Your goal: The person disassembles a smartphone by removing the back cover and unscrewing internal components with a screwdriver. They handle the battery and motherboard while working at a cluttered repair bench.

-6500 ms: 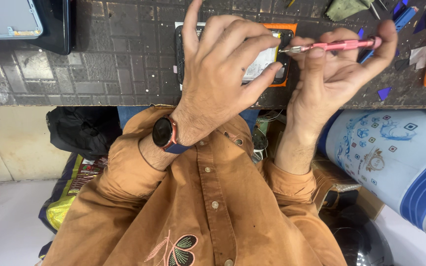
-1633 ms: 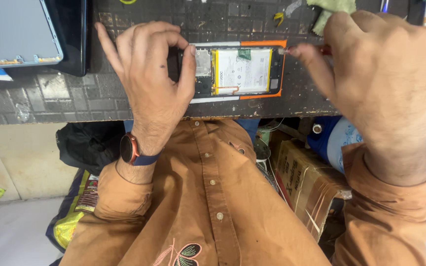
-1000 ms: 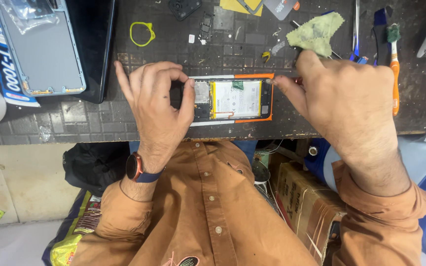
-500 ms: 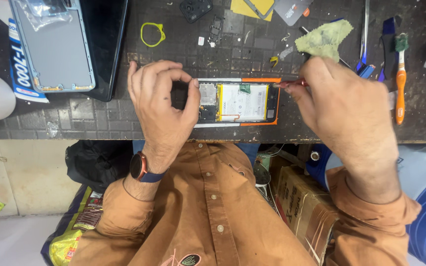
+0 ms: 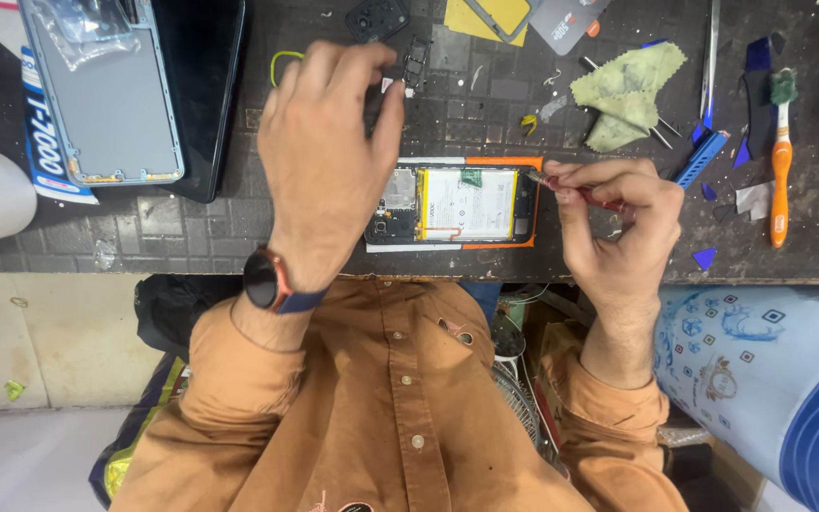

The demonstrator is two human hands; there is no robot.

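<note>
Your left hand (image 5: 329, 166) has lifted off the open phone (image 5: 454, 204) and now holds nothing, fingers loosely bent. Your right hand (image 5: 613, 232) still pinches the red screwdriver (image 5: 575, 192), its tip at the phone's near end, so the phone lies unheld.

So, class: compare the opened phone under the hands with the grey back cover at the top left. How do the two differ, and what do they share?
The opened phone shows its white battery and circuit parts; the grey back cover is a plain shell. The phone lies crosswise with an orange edge; the cover lies lengthwise, partly on a dark slab. The right hand holds a red tool at the phone; the left hand reaches above it; nothing touches the cover. Both lie flat on the dark mat.
</note>
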